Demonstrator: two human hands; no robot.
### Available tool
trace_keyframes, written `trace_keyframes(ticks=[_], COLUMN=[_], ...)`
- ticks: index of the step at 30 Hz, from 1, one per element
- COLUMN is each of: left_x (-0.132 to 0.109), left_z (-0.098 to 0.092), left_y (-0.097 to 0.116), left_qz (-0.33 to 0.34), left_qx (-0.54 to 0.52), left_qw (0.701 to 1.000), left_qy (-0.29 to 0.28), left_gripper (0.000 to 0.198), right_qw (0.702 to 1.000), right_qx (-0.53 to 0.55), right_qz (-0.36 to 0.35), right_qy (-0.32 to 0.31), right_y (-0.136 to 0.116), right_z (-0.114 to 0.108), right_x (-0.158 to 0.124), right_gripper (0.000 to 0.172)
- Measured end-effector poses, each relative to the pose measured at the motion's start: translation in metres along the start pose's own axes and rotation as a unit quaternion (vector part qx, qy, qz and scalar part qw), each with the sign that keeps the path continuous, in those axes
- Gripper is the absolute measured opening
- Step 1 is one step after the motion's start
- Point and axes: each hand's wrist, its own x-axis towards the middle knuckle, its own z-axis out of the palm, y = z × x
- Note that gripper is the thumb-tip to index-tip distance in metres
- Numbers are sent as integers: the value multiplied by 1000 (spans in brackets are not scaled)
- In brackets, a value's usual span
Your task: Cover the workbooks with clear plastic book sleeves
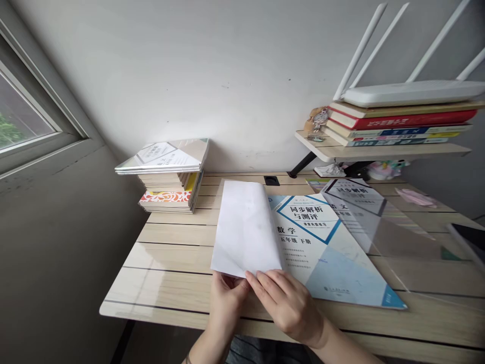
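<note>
A white sheet lies curved over the left part of a blue and white workbook. A strip of clear plastic film shows along the sheet's left edge. My left hand is closed at the sheet's near edge, its thumb bent and its other fingers partly hidden under the paper. Beside it, my right hand has its fingers together, their tips pressing the near edge of the sheet by the workbook. Whether the sheet is joined to the workbook cannot be made out.
Another workbook lies behind on the right, with clear plastic film over it. A stack of books stands back left. A raised shelf bears books and a white router. A dark phone-like object lies far right.
</note>
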Motion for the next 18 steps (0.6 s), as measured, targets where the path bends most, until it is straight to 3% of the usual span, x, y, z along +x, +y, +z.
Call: trace_keyframes(ticks=[10,18], left_x=[-4,-3], left_z=[6,6], left_y=[-4,0], left_qz=[3,2], left_qx=[-25,-19], left_qw=[999,999], left_qy=[33,26], left_gripper=[38,36], right_qw=[1000,999], right_qx=[1,4], right_qz=[-16,-23], right_qy=[-4,-23], right_y=[-4,-3], right_z=[2,-1], right_x=[5,8], right_gripper=[22,23])
